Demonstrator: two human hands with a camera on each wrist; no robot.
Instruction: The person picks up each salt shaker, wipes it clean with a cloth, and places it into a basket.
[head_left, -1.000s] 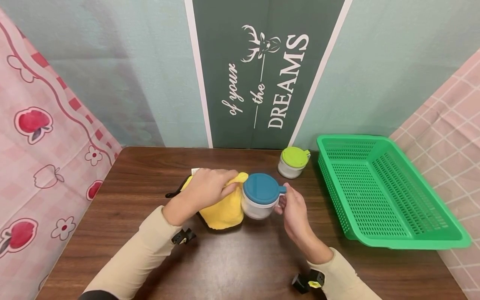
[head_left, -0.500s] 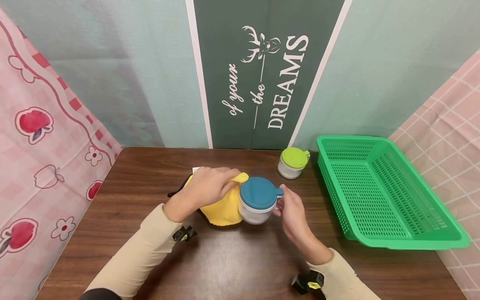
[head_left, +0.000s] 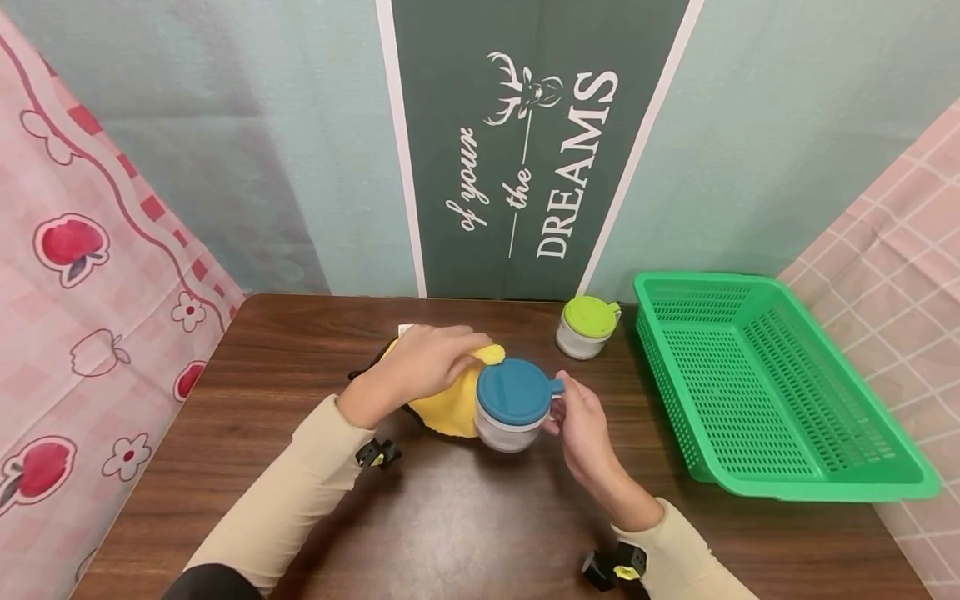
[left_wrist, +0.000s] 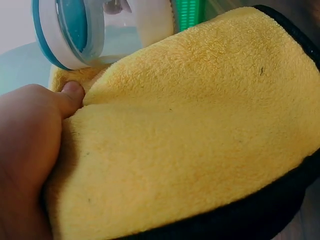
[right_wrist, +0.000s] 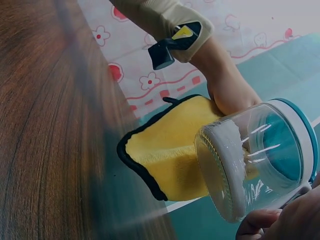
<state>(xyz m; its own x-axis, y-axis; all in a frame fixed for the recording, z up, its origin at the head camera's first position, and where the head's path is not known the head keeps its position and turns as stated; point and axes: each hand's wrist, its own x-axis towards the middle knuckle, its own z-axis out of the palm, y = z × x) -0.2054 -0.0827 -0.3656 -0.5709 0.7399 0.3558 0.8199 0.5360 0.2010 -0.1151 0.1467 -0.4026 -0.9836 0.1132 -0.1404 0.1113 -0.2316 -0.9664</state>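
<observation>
My right hand (head_left: 585, 421) grips the handle of a clear jar (head_left: 508, 432) with a blue lid (head_left: 513, 392). In the right wrist view a white, powdery content (right_wrist: 229, 165) lies at the bottom of the jar. My left hand (head_left: 420, 364) holds a yellow cloth (head_left: 447, 407) with black edging, thumb pressed on its near side in the left wrist view. One yellow fold sticks out past the fingers, right at the lid's edge. The cloth hangs against the jar's left side; the left fingers behind it are hidden.
A second, smaller jar (head_left: 581, 342) with a lime green lid (head_left: 591, 316) stands at the back of the brown wooden table (head_left: 450, 533). To its right is a green perforated basket (head_left: 693, 433). Printed curtains (head_left: 337, 167) rise behind the table and at both sides.
The blue-lidded jar has shifted a little left and toward me in my right hand. My left hand and the cloth have moved slightly right and away; the cloth's lower edge has risen.
</observation>
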